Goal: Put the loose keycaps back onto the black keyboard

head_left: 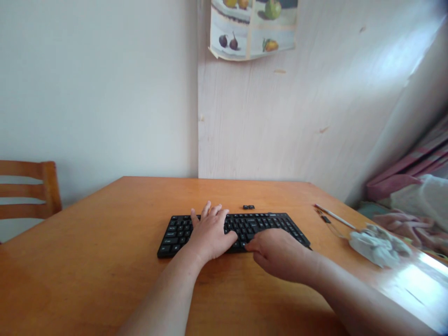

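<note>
A black keyboard (179, 235) lies on the wooden table. My left hand (212, 233) rests over its left-middle part, fingers spread, thumb out to the right near the front rows. My right hand (278, 252) is at the keyboard's front edge, right of my left thumb. Its fingers are curled together and the tips touch the bottom row of keys; whatever is between them is hidden. Just behind the keyboard, two loose black keycaps (248, 206) sit side by side. My hands cover many of the middle keys.
The wooden table (87, 261) reaches back to the wall. At the right lie a pencil-like stick (334, 215), a small dark item on a cord (325, 219) and a crumpled whitish bag (380, 247). A wooden chair (51, 186) stands at the left, and folded fabric (413, 228) lies beyond the right edge.
</note>
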A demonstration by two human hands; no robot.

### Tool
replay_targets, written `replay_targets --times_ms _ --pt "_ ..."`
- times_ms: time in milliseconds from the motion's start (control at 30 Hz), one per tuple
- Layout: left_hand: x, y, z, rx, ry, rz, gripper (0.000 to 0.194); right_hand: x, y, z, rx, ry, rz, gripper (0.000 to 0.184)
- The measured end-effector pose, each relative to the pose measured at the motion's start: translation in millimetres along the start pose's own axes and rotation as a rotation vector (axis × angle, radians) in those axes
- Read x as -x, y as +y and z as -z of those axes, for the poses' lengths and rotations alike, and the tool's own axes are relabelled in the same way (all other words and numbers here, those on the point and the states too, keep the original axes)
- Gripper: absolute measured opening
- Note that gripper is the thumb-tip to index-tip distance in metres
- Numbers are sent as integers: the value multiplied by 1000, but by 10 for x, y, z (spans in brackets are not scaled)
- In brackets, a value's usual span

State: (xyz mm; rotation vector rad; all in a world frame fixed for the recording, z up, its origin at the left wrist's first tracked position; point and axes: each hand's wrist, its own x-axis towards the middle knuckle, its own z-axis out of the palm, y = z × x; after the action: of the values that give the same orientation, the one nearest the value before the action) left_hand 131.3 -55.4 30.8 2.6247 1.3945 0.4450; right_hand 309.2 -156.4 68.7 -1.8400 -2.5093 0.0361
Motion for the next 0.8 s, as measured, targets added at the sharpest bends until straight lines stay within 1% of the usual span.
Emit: replay_targets --times_ms 233,367,500,567,667,800 --pt "-5 -20 -11 4 10 1 64 -37 -16 8 -12 -7 -12 30" --pt "-6 -9 0 -9 -8 23 64 -44 -14 1 -14 21 -19 31" --pt "-12 -13 -4 -9 -19 21 64 -53 29 10 -37 6 -3 30" --pt "-15 -23 -13 -7 -9 20 64 -67 96 51 -61 31 -5 30" --pt "-19 -42 -30 -4 6 13 64 -133 265 144 -94 103 -46 32" --pt "-22 -59 -47 3 16 7 63 -365 558 211 -110 170 -154 29"
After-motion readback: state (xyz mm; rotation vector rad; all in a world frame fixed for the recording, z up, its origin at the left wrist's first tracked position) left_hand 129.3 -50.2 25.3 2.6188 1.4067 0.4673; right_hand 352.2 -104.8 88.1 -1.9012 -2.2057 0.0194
